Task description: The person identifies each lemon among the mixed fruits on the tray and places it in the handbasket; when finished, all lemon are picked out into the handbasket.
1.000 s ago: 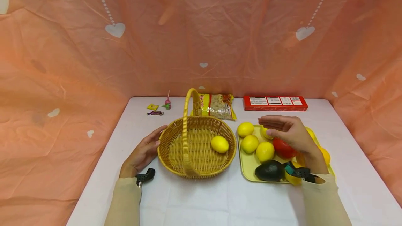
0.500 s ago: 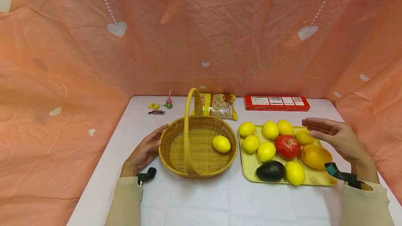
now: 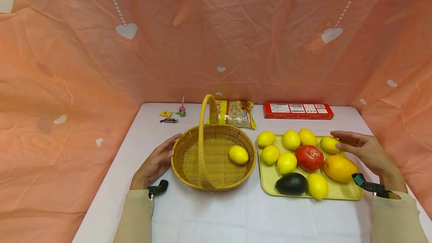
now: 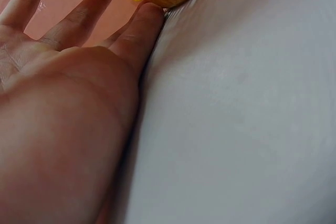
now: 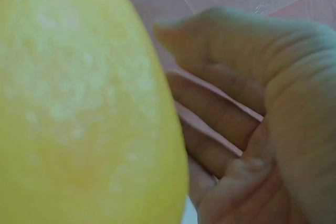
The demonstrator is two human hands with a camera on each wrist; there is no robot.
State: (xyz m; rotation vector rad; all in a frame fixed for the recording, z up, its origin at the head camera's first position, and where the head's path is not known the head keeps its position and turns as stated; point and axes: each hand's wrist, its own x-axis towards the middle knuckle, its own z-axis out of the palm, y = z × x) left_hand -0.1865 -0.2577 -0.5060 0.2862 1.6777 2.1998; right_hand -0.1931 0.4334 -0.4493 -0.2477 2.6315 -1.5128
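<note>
My left hand [image 3: 156, 162] lies against the left side of a wicker basket [image 3: 251, 160], its straight fingers touching the wall; the left wrist view shows the hand's edge along the table [image 4: 236, 103]. One lemon [image 3: 238, 155] sits inside the basket, right of the handle. Over the right end of a yellow tray [image 3: 351, 194], my right hand [image 3: 366, 151] curves loosely, thumb and fingertips right at a lemon [image 3: 328, 144] in the back right corner. In the right wrist view, an orange-yellow mango [image 5: 89, 108] fills the left side, in front of the bent fingers.
The tray also bears several lemons [image 3: 287, 163], a round red fruit [image 3: 309, 158] and a dark avocado [image 3: 291, 183]. Behind the basket lies a food bag [image 3: 237, 114]; a red box [image 3: 298, 111] lies at the back right. Small sweets [image 3: 168, 120] lie at the back left.
My right hand has moved right from above the tray's middle to its right end, then lowered toward the back right lemon. My left hand stays at the basket.
</note>
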